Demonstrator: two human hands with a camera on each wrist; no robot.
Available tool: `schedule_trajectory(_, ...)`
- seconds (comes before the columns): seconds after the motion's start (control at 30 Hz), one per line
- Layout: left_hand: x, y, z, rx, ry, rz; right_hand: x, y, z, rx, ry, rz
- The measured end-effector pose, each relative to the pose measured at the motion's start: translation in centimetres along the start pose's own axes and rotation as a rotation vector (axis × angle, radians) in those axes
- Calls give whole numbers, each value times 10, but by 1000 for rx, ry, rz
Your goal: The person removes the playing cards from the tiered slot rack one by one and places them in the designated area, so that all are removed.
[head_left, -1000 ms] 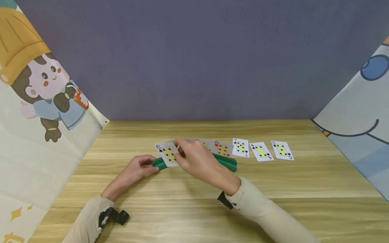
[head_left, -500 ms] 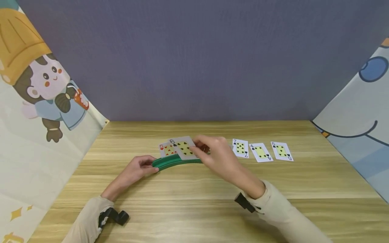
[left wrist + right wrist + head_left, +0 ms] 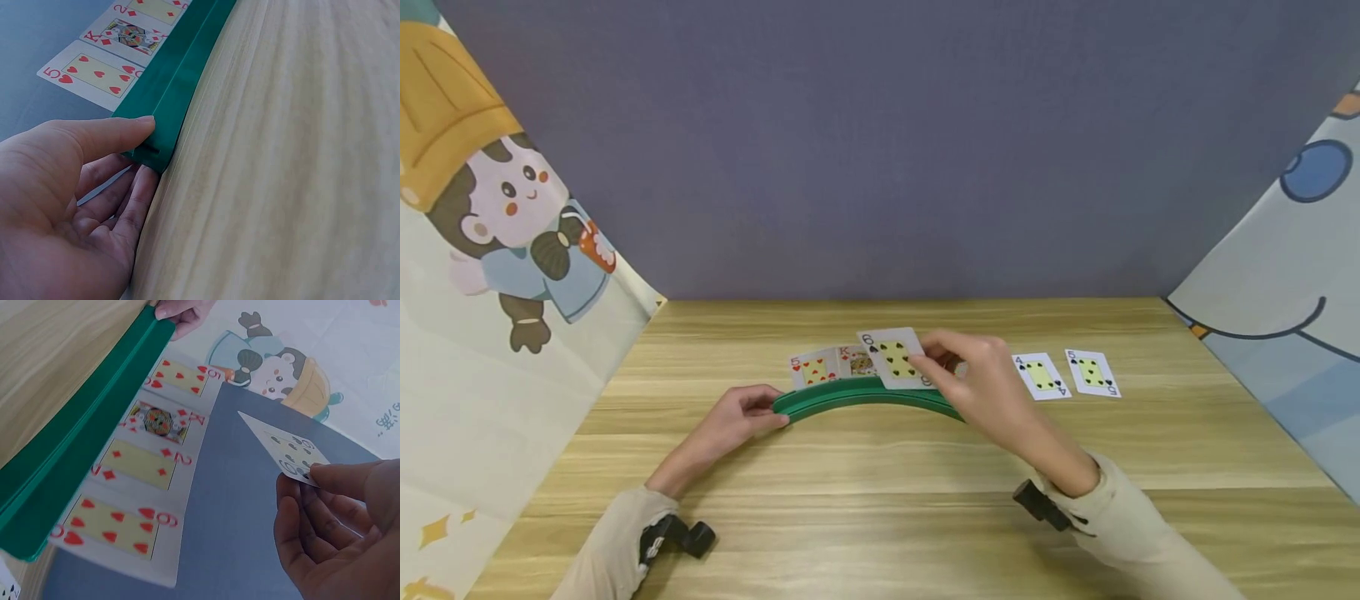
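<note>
A curved green playing card holder (image 3: 827, 398) stands on the wooden table. My left hand (image 3: 747, 417) grips its left end, thumb (image 3: 119, 134) on the front face and fingers behind. Upright in the holder are the five of hearts (image 3: 180, 376), king of diamonds (image 3: 157, 422), two of diamonds (image 3: 140, 464) and six of hearts (image 3: 115, 528). My right hand (image 3: 981, 385) pinches the six of spades (image 3: 895, 358) by its right edge, between thumb and fingers. That card is raised in front of the held cards, apart from them in the right wrist view. My right hand hides the holder's right end in the head view.
To the right, the four of spades (image 3: 1042, 377) and five of spades (image 3: 1093, 372) lie face up on the table (image 3: 865, 500). Part of another card (image 3: 7, 589) shows at the right wrist view's lower left. A grey-blue panel (image 3: 880, 150) rises behind the table.
My right hand has carried the six of spades rightward along the holder, uncovering the five of hearts and king of diamonds and covering the seven of spades. My left hand stays on the holder.
</note>
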State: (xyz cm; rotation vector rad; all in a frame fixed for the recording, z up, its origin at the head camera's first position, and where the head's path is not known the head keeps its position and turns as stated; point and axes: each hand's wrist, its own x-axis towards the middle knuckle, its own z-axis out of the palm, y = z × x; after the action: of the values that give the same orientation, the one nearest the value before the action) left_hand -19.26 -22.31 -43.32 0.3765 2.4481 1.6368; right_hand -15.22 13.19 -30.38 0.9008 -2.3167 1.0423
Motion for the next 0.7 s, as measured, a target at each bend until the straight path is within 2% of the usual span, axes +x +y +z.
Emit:
schedule_trajectory(0.3,1,1,1,24,8,-5,-11,23,-23,-52,71,10)
schedule_trajectory(0.47,2,-1,2,13,3,-1,-16,39,-38,-91,94,63)
schedule_trajectory(0.7,1,-3,-1,17,2,2,-14,47,-52,-135,91,135)
